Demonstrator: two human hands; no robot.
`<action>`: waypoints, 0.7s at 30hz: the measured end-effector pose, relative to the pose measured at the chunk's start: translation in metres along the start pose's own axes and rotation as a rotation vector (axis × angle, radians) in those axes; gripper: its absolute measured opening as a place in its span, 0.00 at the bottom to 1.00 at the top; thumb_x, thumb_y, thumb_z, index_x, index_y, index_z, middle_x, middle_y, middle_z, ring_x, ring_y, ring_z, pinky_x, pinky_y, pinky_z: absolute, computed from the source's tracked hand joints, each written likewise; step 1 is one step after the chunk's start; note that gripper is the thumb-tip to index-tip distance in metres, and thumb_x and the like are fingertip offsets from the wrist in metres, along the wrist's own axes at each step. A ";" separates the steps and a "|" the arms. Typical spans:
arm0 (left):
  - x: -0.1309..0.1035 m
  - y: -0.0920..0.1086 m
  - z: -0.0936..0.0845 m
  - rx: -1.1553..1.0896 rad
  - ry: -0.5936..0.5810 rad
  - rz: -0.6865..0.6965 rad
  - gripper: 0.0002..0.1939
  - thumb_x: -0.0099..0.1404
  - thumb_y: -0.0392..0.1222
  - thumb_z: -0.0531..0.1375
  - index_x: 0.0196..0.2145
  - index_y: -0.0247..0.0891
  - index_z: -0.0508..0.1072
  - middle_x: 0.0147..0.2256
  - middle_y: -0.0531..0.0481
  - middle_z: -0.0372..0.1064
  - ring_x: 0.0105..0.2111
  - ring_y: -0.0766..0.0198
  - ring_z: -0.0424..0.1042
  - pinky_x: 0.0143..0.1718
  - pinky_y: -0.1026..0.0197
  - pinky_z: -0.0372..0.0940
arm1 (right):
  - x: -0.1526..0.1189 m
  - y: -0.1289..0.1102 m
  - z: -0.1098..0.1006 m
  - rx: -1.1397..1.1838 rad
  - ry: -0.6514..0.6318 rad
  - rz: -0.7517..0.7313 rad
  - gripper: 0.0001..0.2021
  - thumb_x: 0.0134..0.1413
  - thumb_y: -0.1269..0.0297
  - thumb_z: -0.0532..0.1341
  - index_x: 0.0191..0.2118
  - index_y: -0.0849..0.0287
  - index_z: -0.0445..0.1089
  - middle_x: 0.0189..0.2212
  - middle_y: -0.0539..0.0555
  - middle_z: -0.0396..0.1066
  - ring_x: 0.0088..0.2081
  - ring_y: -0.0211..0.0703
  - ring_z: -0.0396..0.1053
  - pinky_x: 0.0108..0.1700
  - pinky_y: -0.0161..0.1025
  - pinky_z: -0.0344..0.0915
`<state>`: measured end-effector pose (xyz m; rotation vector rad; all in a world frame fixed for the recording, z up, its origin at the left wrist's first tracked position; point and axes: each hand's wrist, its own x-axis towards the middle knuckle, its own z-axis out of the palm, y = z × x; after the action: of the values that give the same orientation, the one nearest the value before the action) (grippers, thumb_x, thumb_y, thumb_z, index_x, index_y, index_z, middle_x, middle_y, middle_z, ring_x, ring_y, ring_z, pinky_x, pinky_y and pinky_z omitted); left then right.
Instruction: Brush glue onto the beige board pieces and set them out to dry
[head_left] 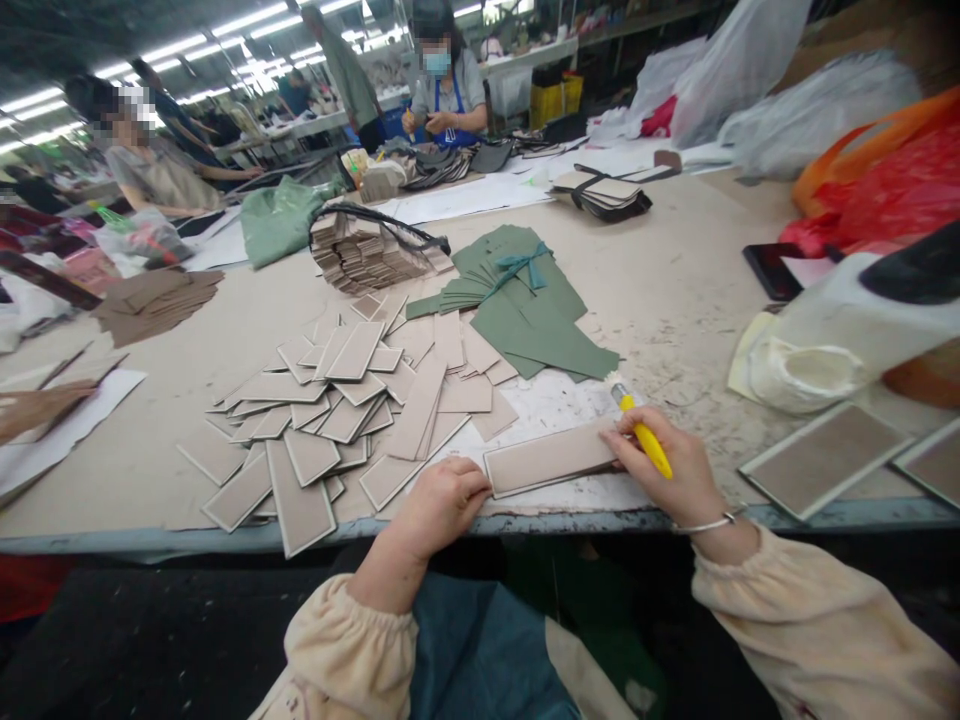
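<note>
Strip (pixel 551 464) over paper (pixel 544 408) by table edge (pixel 540 521) | left hand (pixel 448 497): fingertips pinching its left end | right hand (pixel 673 468): fingertips pinching its right end, brush (pixel 651 447) gripped too | partway, seemingly: pale-edged pile (pixel 311 457) done, plain strips (pixel 417 414) remaining

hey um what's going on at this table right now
Someone seated at the table is handling a flat beige strip. Their left hand is at its left end; their right hand touches the other end while gripping a yellow-handled tool. A loose pile of beige pieces lies to the left, with green pieces tied together beyond the strip.
</note>
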<state>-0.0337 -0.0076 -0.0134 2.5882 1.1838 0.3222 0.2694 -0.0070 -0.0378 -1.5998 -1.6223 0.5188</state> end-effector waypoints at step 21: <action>0.000 -0.003 0.000 0.025 0.033 0.071 0.09 0.65 0.34 0.56 0.35 0.41 0.77 0.37 0.46 0.72 0.38 0.60 0.69 0.39 0.59 0.67 | 0.001 0.000 0.001 -0.071 0.013 -0.047 0.07 0.55 0.57 0.59 0.32 0.54 0.65 0.24 0.47 0.70 0.25 0.39 0.69 0.29 0.35 0.62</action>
<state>-0.0363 -0.0057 -0.0146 2.6606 1.1162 0.3689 0.2689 -0.0054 -0.0382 -1.6095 -1.6815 0.4295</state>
